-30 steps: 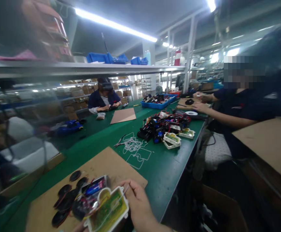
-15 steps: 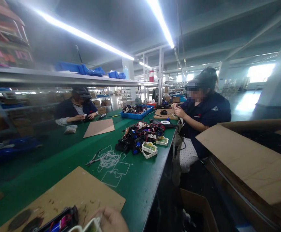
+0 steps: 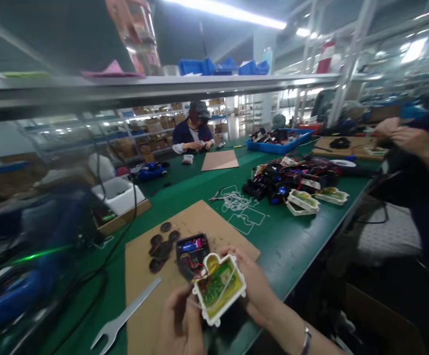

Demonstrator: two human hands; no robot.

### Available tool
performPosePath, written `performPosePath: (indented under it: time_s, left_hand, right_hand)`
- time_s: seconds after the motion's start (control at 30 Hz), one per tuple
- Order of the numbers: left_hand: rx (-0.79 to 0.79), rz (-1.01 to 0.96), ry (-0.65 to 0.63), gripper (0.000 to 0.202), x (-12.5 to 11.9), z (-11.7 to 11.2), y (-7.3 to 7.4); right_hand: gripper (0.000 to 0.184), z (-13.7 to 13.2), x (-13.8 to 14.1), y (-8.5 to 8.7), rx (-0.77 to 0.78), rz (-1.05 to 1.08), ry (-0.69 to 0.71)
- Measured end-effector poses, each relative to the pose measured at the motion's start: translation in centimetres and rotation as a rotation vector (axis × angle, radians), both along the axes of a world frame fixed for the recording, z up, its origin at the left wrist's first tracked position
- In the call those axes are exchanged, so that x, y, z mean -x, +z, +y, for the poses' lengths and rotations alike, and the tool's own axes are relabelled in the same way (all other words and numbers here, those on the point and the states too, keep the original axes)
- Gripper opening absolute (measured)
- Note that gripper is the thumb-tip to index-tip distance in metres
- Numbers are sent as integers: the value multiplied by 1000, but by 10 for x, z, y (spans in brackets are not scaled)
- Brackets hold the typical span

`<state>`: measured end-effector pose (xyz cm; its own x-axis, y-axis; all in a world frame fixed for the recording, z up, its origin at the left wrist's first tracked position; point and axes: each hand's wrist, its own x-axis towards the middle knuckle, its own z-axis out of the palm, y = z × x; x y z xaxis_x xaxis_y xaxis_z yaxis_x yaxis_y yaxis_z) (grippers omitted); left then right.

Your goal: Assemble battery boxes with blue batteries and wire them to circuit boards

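Note:
My right hand [image 3: 251,285] grips the right side of a white plastic housing [image 3: 241,291], tilted so its open face shows a green circuit board [image 3: 217,285] with yellowish filling around it. A thin white cord [image 3: 226,293] crosses the board loosely and runs to the housing's left edge. There the closed fingers of my left hand [image 3: 184,315] meet it, against the housing's corner; motion blurs them slightly. Red and dark wires link the housing to a black casing [image 3: 192,251] holding a blue cylindrical part, on the cardboard sheet [image 3: 142,266].
An open-end wrench [image 3: 127,313] and several dark round discs [image 3: 161,249] lie on the cardboard. Beyond are pliers [image 3: 217,195], tangled white cord loops [image 3: 238,202], a heap of wired parts [image 3: 291,177] and a blue tray [image 3: 273,147]. Co-workers sit across and to the right.
The view has swung left and down. The housing and my right hand, at the bottom edge before, are now fully in view, and my left hand has appeared at the housing.

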<state>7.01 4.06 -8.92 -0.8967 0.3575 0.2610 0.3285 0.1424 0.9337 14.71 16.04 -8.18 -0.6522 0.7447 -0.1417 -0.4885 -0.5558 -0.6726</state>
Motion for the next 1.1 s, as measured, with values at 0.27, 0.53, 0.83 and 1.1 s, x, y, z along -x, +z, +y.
performPosePath:
  time_s: [0.27, 0.53, 0.83, 1.1]
  left_hand:
    - [-173, -354, -218, 33, 5, 3, 4]
    - [87, -195, -242, 25, 0, -6, 10]
    - [279, 106, -366, 21, 4, -40, 13]
    - [272, 104, -249, 19, 16, -44, 19]
  right_hand:
    - [22, 19, -9, 0, -355, -185, 107]
    - [18, 30, -23, 7, -831, -474, 267]
    - [13, 34, -44, 18, -1238, -380, 509]
    - [8, 27, -23, 20, -1181, -417, 329]
